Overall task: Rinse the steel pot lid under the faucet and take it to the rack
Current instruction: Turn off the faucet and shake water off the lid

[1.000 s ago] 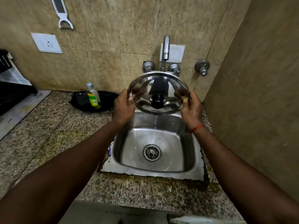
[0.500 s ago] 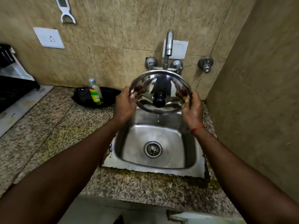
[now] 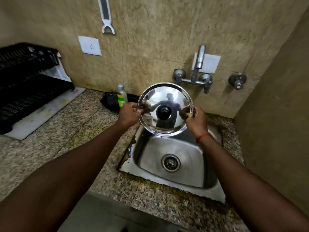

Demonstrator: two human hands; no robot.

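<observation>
The round steel pot lid (image 3: 168,97) with a black knob faces me, held upright above the back left of the steel sink (image 3: 150,153). My left hand (image 3: 129,113) pinches its left rim and my right hand (image 3: 196,119) pinches its right rim. The faucet (image 3: 199,64) stands on the wall behind and to the right of the lid, with no water visible from it. The black dish rack (image 3: 28,84) sits at the far left on a white mat.
A clear bottle with a green label (image 3: 122,96) stands by a black tray (image 3: 110,101) against the wall left of the sink. A wall valve (image 3: 237,81) sticks out at the right. The side wall (image 3: 275,114) closes the right side. Granite counter (image 3: 63,136) spans between rack and sink.
The lid has moved left, away from under the faucet spout, still held by both hands. My view has swung left, bringing the dish rack into sight.
</observation>
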